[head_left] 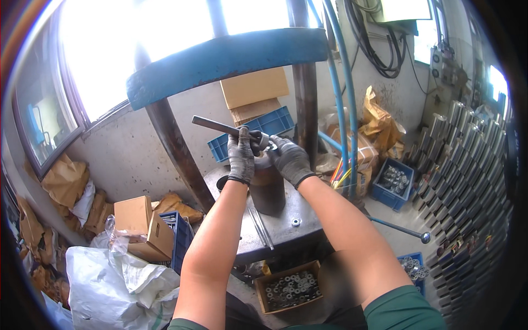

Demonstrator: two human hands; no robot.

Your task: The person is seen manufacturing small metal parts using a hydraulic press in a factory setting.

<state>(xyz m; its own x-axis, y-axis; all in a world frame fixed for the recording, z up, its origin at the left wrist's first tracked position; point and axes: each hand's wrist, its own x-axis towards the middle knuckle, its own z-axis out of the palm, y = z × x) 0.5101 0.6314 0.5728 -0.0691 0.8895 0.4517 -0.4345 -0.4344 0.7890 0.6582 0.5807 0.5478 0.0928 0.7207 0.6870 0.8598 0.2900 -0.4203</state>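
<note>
My left hand (241,158), in a grey work glove, is closed around a dark metal rod (212,124) held slantwise above the press table (302,212). A round metal collar (264,141) shows at the rod's right end. My right hand (291,160), gloved too, has its fingers closed on a small shiny metal piece (272,147) by that end; its exact kind cannot be made out. Below both hands a thick steel cylinder (268,192) stands upright on the table. Thin metal rods (260,228) and one small metal ring (296,221) lie near it.
Dark posts (179,151) and a blue crossbeam (225,63) frame the table. A ball-ended lever (404,230) juts out right. Below sits a box of metal rings (291,289). Stacked metal tubes (467,176) and a blue parts bin (392,184) stand right, a cardboard box (144,228) left.
</note>
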